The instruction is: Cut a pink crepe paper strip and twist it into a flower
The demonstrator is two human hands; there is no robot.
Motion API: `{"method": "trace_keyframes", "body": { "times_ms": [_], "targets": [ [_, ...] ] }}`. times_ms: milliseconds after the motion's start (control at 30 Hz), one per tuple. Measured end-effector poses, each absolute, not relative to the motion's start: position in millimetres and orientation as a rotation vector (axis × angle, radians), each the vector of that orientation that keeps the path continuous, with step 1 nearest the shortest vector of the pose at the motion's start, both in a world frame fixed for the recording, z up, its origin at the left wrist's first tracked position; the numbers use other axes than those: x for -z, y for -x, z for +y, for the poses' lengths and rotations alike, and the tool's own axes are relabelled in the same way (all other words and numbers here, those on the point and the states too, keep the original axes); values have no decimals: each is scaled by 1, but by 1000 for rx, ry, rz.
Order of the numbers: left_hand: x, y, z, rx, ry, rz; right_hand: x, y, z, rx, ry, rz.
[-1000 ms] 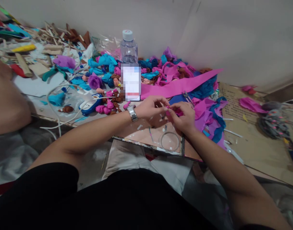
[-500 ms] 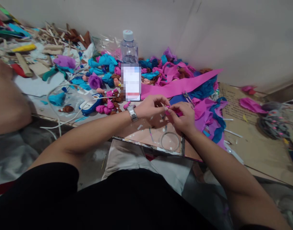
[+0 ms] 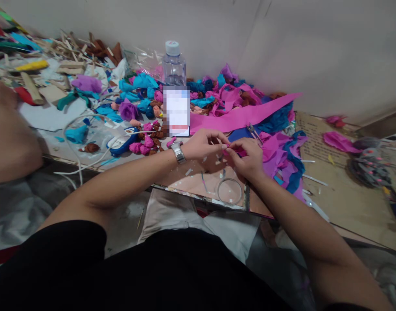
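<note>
My left hand (image 3: 208, 145), with a metal watch at its wrist, pinches a small piece of pink crepe paper (image 3: 228, 146) between thumb and fingers. From the other side my right hand (image 3: 248, 157) grips the same piece, the fingertips of both hands almost touching. Fingers cover most of the paper, so its shape is hard to make out. Just behind lies a long pink crepe paper strip (image 3: 237, 119). A small pair of pliers or cutters (image 3: 254, 133) rests beyond my right hand. On the table below my hands is a thin round ring (image 3: 229, 191).
A clear bottle (image 3: 174, 67) stands behind a propped phone (image 3: 177, 110) with a blurred screen. Rolled paper flowers (image 3: 129, 110), a white cable (image 3: 79, 162) and wood scraps (image 3: 71, 67) cover the left side. Cardboard (image 3: 334, 190) lies right. Another person's arm (image 3: 14, 138) is at the far left.
Almost nothing differs. Both hands stay in place on the pink crepe paper, with only a very slight shift of the fingers.
</note>
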State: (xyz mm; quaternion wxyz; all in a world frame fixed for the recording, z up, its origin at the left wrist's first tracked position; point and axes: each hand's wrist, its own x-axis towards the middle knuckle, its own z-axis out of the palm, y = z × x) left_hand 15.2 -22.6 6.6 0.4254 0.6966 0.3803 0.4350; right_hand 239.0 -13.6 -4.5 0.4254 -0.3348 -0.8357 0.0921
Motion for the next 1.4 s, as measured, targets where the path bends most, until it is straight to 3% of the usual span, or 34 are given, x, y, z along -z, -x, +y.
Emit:
{"method": "trace_keyframes", "body": {
  "times_ms": [1400],
  "targets": [
    [-4, -20, -25, -976, -1728, 875, 6, -238, -14, -267, 875, -2044]
  ]
}}
